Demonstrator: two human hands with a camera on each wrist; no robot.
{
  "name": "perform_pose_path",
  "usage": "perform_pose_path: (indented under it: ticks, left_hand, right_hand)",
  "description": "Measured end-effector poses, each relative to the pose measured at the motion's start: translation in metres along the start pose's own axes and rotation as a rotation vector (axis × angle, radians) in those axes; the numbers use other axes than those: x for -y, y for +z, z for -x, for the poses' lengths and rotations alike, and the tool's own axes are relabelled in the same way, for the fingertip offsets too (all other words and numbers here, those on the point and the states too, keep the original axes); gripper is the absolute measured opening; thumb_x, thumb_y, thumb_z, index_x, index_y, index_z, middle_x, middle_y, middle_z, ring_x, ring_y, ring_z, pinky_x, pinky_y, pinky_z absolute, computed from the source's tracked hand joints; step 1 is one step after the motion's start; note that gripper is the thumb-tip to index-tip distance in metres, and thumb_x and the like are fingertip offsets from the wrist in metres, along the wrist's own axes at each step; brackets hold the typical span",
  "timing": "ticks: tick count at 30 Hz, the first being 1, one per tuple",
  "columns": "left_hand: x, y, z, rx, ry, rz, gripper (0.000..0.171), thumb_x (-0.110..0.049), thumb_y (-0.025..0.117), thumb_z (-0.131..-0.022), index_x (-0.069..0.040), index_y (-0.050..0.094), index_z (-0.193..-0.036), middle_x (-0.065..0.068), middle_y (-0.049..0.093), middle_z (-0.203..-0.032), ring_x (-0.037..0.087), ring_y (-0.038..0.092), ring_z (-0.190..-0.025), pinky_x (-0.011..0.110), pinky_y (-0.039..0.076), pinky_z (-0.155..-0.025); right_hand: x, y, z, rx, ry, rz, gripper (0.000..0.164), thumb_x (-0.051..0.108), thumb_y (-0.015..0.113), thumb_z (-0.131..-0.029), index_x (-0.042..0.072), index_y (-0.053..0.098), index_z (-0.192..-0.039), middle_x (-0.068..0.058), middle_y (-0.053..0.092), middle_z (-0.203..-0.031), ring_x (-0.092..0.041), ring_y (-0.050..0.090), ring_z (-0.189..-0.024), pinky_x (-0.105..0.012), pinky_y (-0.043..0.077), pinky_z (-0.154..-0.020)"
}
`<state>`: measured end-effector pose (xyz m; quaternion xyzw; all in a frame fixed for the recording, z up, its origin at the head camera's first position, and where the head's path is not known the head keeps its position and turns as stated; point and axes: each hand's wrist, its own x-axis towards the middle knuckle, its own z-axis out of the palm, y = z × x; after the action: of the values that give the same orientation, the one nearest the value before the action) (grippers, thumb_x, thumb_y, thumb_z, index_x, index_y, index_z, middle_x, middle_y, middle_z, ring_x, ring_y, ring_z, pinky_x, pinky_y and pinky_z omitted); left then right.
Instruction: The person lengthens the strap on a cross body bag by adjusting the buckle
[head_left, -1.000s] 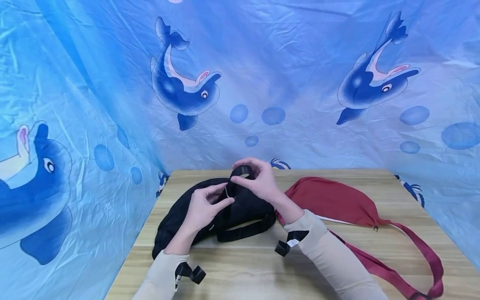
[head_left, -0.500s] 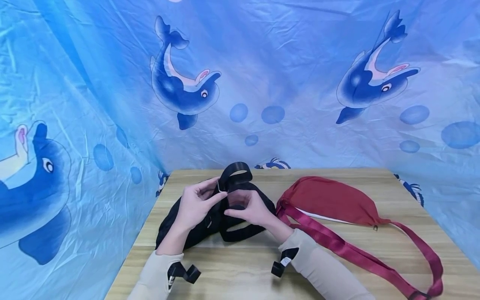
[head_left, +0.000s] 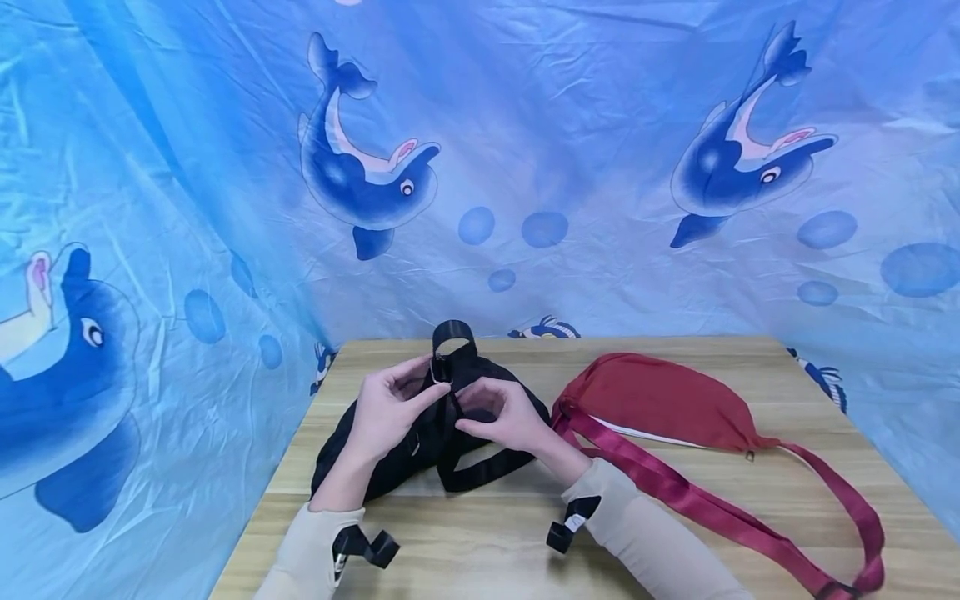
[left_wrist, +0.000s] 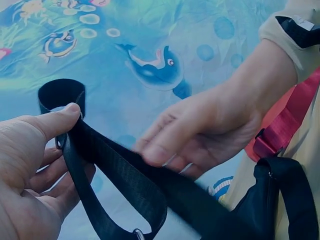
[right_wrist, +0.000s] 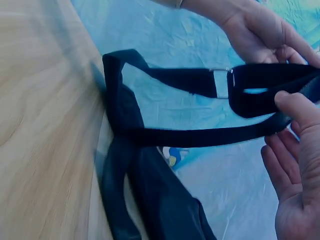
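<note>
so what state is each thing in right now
black strap, lifted and looped
buckle, on the black strap, raised with it
left hand, pinching the black strap
right hand, gripping the black strap
black bag, on the table, partly hidden
red bag, lying down, held by neither hand
red strap, trailing in a loop
curtain, hanging, wrinkled

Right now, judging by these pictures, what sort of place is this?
Probably a makeshift recording booth: wrinkled dolphin-print sheeting hangs behind and beside a wood-grain table, and the small black wrist-worn devices suggest filming.
</note>
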<state>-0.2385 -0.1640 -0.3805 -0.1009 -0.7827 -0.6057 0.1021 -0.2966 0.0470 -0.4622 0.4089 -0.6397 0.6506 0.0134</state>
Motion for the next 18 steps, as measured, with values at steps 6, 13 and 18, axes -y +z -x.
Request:
perform_pose_path:
  ticks: [6, 13, 18]
  left_hand:
    - [0.0010, 0.0011, -0.0002, 0.023, 0.013, -0.010, 0.050, -0.015, 0.086, -0.092, -0.005, 0.070, -0.139, 0.015, 0.073, -0.136, 0.017, 0.071, -0.126, 0.031, 0.056, -0.107]
    - [-0.0021, 0.0005, 0.0003, -0.010, 0.023, -0.011, 0.047, -0.014, 0.086, -0.091, -0.005, 0.072, -0.136, 0.017, 0.077, -0.125, 0.008, 0.075, -0.111, 0.020, 0.059, -0.098]
    - [-0.0058, 0.0029, -0.0012, 0.019, 0.024, -0.005, 0.049, -0.014, 0.085, -0.092, -0.002, 0.071, -0.137, 0.019, 0.077, -0.126, 0.013, 0.075, -0.113, 0.018, 0.058, -0.097]
  right_hand:
    - [0.0005, 0.0035, -0.0032, -0.009, -0.048, -0.038, 0.034, -0.011, 0.081, -0.086, -0.007, 0.067, -0.116, -0.032, 0.069, -0.113, -0.009, 0.075, -0.105, -0.041, 0.064, -0.098]
    - [-0.0043, 0.0010, 0.0001, -0.022, -0.072, -0.046, 0.033, -0.017, 0.079, -0.083, -0.010, 0.064, -0.112, -0.033, 0.068, -0.114, -0.007, 0.072, -0.104, -0.036, 0.064, -0.097]
    - [-0.0048, 0.0029, -0.0023, 0.009, -0.094, -0.083, 0.033, -0.014, 0.074, -0.087, -0.012, 0.059, -0.116, -0.037, 0.064, -0.116, -0.011, 0.071, -0.106, -0.038, 0.064, -0.098]
